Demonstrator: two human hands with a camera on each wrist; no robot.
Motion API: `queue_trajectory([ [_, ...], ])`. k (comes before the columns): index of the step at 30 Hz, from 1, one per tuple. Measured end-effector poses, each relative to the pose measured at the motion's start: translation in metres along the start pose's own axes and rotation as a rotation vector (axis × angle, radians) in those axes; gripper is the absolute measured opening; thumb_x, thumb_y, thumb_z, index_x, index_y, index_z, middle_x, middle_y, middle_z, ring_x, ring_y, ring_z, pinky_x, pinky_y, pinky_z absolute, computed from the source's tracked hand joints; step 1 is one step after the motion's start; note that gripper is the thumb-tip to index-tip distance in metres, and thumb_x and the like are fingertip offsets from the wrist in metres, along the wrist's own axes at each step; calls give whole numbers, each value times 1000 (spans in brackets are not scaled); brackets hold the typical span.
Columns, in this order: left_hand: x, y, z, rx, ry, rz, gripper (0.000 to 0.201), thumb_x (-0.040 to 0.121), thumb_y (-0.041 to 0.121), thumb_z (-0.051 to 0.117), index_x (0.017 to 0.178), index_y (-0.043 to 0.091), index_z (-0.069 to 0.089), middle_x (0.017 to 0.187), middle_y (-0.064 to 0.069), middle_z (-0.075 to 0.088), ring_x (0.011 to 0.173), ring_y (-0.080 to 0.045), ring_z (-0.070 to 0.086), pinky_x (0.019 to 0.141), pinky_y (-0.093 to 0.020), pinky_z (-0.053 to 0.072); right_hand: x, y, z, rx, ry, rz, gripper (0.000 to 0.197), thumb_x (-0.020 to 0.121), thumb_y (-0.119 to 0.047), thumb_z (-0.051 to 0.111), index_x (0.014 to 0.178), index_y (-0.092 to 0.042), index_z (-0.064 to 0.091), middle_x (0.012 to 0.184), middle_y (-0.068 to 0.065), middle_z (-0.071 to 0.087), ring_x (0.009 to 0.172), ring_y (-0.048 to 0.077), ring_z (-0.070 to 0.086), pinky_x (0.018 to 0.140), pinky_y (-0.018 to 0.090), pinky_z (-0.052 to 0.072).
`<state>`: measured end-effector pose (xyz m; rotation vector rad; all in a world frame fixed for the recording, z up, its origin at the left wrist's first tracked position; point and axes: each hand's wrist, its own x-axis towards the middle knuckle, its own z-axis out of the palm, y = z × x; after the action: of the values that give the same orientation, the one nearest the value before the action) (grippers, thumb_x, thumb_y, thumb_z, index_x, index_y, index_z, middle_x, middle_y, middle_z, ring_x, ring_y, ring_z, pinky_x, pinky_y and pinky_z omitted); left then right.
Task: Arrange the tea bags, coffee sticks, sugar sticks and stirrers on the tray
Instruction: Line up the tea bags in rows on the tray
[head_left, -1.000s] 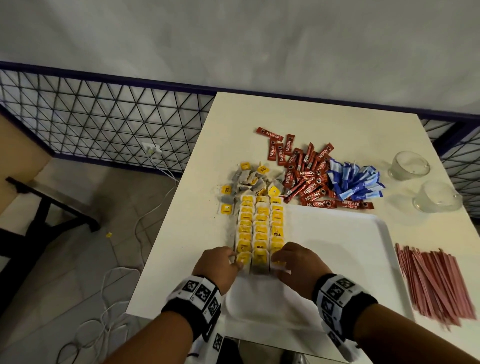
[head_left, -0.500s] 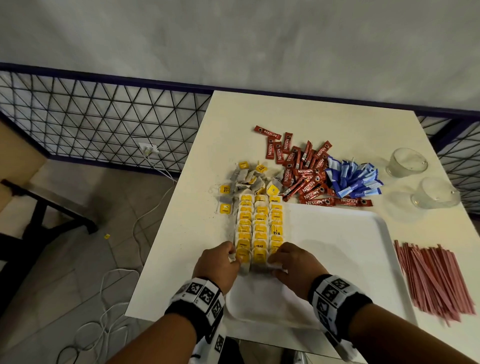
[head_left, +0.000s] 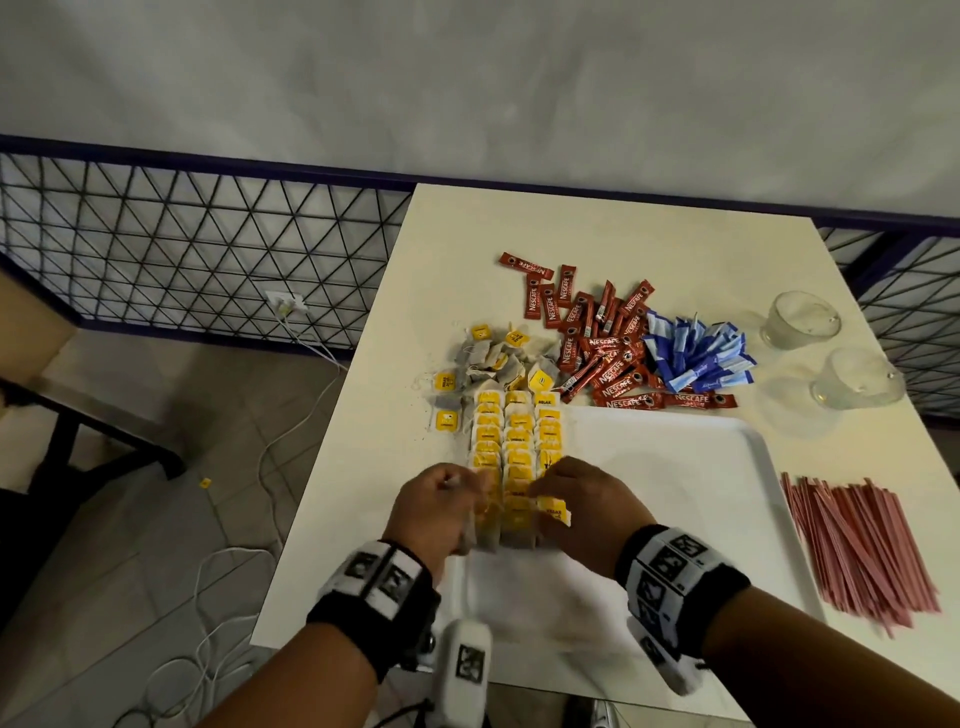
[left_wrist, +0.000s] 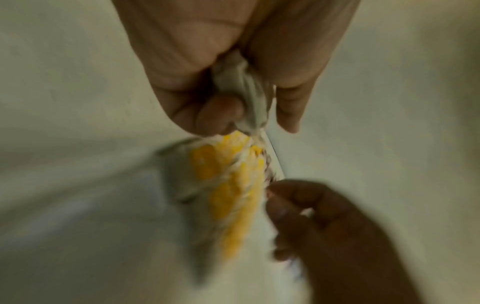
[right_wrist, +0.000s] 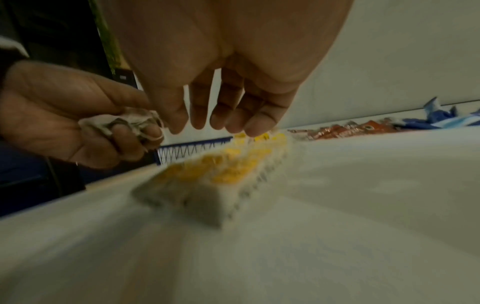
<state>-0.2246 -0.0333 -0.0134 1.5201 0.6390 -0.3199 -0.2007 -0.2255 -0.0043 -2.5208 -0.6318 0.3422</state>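
Three rows of yellow-tagged tea bags (head_left: 517, 447) lie along the left side of the white tray (head_left: 675, 467). My left hand (head_left: 447, 501) is at the near left end of the rows and grips a crumpled tea bag (right_wrist: 122, 123) in its fist; the bag (left_wrist: 239, 82) shows between thumb and fingers. My right hand (right_wrist: 221, 121) hovers over the near right end with fingers straight, pointing down and holding nothing. Loose tea bags (head_left: 498, 358), red coffee sticks (head_left: 602, 353) and blue sugar sticks (head_left: 696, 358) lie beyond the tray. Pink stirrers (head_left: 857, 540) lie to its right.
Two glass cups (head_left: 800, 319) (head_left: 857, 376) stand at the table's far right. The table's left edge (head_left: 337, 441) drops to a floor with cables. A mesh railing (head_left: 208, 249) runs behind the table. The tray's right half is bare.
Both hands stay at the near end of the rows. My left hand has lifted slightly with a tea bag bunched in its fist; my right hand's fingers have straightened over the right row.
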Motion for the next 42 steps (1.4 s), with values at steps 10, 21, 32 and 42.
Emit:
queue_trajectory([
  [10,0,43,-6,-755,-254,-269,42,97,48,41,87,13,60,72,-11,68,54,-23,64,50,-27,52,21,-51,-25,113,182,-257,33,77,-31,70,110,-26,67,104,-7,61,86,1,55,73,14,46],
  [21,-28,56,20,-661,-299,-246,67,90,69,26,92,12,60,73,-10,53,61,-23,53,62,-33,51,23,-54,-50,24,60,-213,27,75,-17,64,101,-19,69,108,2,58,98,23,56,85,34,48],
  [32,-44,47,38,-578,75,-204,34,91,45,58,85,11,53,62,-8,55,52,-21,46,50,-27,43,-1,-49,-86,140,53,-175,13,82,-22,70,79,-27,58,62,-20,53,60,3,49,55,9,33],
  [42,-70,45,41,590,190,768,22,72,41,77,79,24,65,65,14,49,61,-1,50,59,-9,33,5,-63,-92,210,139,-21,11,85,-19,60,91,-27,62,63,-14,58,60,-3,54,56,10,35],
])
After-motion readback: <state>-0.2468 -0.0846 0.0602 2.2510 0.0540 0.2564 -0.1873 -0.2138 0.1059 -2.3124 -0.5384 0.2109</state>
